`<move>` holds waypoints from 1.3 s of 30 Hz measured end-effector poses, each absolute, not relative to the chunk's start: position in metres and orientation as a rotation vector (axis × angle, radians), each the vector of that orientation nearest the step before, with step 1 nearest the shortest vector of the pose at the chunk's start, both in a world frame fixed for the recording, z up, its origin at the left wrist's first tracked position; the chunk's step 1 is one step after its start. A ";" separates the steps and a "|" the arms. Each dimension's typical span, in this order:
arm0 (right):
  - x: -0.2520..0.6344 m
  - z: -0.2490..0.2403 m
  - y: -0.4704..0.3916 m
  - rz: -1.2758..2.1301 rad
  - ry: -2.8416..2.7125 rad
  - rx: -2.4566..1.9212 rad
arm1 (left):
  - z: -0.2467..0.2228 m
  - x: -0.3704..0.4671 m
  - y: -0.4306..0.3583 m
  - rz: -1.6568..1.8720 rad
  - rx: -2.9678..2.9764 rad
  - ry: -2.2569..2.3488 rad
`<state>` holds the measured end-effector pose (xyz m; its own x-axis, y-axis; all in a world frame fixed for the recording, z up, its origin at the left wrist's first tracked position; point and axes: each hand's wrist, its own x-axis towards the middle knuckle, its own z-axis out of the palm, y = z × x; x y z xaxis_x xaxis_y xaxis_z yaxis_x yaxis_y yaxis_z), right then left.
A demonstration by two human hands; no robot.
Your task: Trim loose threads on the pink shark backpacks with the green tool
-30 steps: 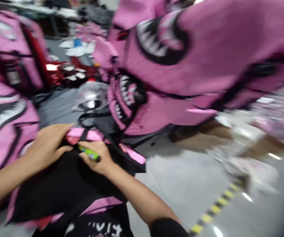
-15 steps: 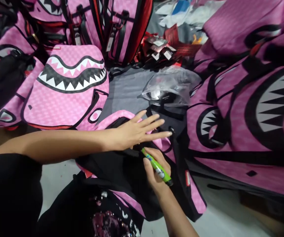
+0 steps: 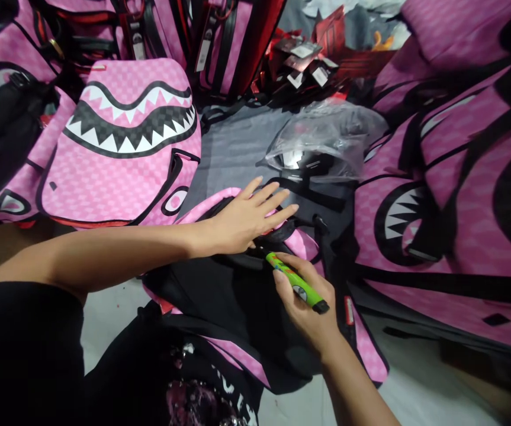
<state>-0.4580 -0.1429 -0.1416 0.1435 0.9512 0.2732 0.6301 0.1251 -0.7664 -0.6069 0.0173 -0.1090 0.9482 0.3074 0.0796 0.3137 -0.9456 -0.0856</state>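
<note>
A black and pink backpack [image 3: 237, 296] lies across my lap and the edge of the grey surface, its black side up. My left hand [image 3: 246, 222] rests flat on its upper part, fingers spread. In my right hand [image 3: 308, 290] is a green marker pen [image 3: 295, 281], slanted so that its tip points at the black fabric just below my left hand. Whether the tip touches the fabric I cannot make out. A pink strap [image 3: 211, 204] curves out behind my left wrist.
A pink backpack with a toothed mouth print [image 3: 122, 183] lies at the left. More pink backpacks [image 3: 415, 225] are heaped on the right. Behind my hands sit a clear plastic bag [image 3: 330, 139] with dark items and a pile of red tags [image 3: 308, 59] on the grey surface [image 3: 232, 145].
The view has shifted a little. My right hand with the green marker has moved slightly right and turned, its tip still by the fabric below my left hand, which stays spread on the backpack.
</note>
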 end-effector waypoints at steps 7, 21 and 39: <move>-0.431 -0.109 -0.115 0.953 -1.907 -1.435 | -0.099 -0.597 0.013 0.091 -3.001 -0.640; -0.444 -0.119 -0.117 0.716 -1.915 -1.501 | -0.083 -0.607 0.018 0.317 -3.005 -0.800; -0.484 -0.124 -0.119 0.536 -1.679 -1.566 | -0.081 -0.610 0.022 0.344 -2.985 -0.708</move>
